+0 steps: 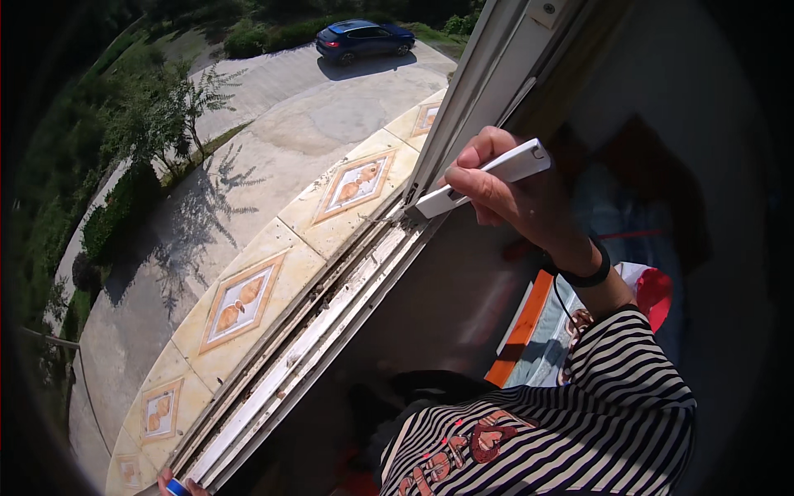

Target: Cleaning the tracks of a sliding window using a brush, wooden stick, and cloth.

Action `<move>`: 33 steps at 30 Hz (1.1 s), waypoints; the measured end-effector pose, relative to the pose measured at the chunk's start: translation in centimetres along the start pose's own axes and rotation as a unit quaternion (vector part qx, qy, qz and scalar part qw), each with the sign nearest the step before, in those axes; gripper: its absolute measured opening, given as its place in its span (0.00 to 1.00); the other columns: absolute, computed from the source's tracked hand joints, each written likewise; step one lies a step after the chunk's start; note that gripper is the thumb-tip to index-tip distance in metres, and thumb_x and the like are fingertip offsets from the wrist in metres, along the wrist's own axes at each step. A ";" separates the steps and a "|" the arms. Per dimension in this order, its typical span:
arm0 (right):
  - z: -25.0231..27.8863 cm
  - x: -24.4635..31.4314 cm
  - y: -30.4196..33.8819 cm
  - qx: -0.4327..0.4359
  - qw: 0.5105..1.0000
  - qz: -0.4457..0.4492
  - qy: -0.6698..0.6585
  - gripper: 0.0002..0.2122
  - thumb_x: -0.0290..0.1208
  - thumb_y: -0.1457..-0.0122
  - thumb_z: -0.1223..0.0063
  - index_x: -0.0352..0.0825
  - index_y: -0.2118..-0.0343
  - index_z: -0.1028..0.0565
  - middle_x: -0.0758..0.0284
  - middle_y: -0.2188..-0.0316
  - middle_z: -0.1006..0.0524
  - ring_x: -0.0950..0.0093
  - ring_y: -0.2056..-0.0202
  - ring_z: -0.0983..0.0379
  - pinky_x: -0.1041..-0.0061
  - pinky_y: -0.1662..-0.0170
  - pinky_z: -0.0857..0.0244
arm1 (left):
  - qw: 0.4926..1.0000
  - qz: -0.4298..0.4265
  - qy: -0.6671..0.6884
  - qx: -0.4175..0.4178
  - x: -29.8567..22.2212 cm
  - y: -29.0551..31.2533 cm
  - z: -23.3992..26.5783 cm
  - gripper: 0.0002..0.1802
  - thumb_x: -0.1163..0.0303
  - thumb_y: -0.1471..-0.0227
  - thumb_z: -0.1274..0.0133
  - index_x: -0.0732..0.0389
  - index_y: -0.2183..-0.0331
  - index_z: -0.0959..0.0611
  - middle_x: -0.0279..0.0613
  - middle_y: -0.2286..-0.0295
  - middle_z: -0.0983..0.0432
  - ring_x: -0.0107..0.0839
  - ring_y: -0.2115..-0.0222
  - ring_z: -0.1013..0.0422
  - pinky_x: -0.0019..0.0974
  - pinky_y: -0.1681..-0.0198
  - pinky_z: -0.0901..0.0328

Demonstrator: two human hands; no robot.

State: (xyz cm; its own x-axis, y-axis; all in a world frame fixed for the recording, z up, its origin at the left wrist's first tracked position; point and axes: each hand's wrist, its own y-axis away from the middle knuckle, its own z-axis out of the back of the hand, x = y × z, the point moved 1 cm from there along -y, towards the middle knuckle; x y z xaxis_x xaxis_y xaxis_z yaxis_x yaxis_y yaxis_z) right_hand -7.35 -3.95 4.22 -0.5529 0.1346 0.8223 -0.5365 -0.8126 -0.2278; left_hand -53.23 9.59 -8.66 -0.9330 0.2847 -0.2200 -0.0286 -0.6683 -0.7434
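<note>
My right hand (504,182) is closed around the white handle of a small gap-cleaning brush (519,162). Its short grey bristles press down into the window track (364,263), close to the upright frame. Dirt, crumbs and a whitish film lie along the track's grooves. Only some fingertips of my left hand (192,488) show at the bottom left, by the lower end of the track. They are closed on a small blue thing (176,488), mostly cut off by the picture's edge, whose kind I cannot make out.
Outside the track runs a tiled ledge (289,207) with diamond patterns. Far below lie a concrete yard (281,124), a dark blue car (364,40) and trees (149,124). The window frame (488,74) rises at the upper right. An orange-edged bed (521,331) stands inside, behind my arm.
</note>
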 end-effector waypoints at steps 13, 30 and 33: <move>-3.6 -4.7 6.2 0.058 0.977 0.201 -0.045 0.11 0.36 0.46 0.47 0.32 0.67 0.26 0.63 0.69 0.26 0.74 0.68 0.29 0.77 0.67 0.34 | 0.297 0.361 0.787 0.403 -22.3 3.6 -3.5 0.20 0.58 0.45 0.57 0.64 0.56 0.32 0.63 0.56 0.36 0.37 0.63 0.30 0.37 0.58 0.35; -4.4 -4.4 6.9 0.028 0.943 0.135 -0.303 0.18 0.37 0.48 0.46 0.29 0.58 0.29 0.65 0.68 0.27 0.78 0.67 0.31 0.82 0.65 0.35 | 0.654 0.038 0.657 0.373 -31.1 3.7 -1.7 0.30 0.46 0.44 0.69 0.65 0.62 0.30 0.51 0.61 0.30 0.37 0.63 0.32 0.36 0.58 0.39; -4.8 -5.4 8.6 -0.025 0.952 0.064 -0.298 0.21 0.36 0.49 0.43 0.28 0.56 0.32 0.67 0.69 0.27 0.80 0.68 0.32 0.82 0.65 0.36 | 0.679 0.022 0.644 0.352 -31.6 5.0 -2.5 0.27 0.49 0.44 0.67 0.65 0.62 0.28 0.47 0.66 0.29 0.41 0.68 0.32 0.36 0.64 0.39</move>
State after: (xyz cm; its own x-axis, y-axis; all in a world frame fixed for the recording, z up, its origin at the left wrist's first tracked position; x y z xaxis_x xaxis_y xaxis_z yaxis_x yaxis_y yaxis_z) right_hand -12.00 -8.97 -4.66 -0.1632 -0.3218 0.9326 -0.5269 -0.7708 -0.3582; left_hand -22.97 -1.03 -7.00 0.1361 0.3158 -0.9390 -0.5988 -0.7288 -0.3320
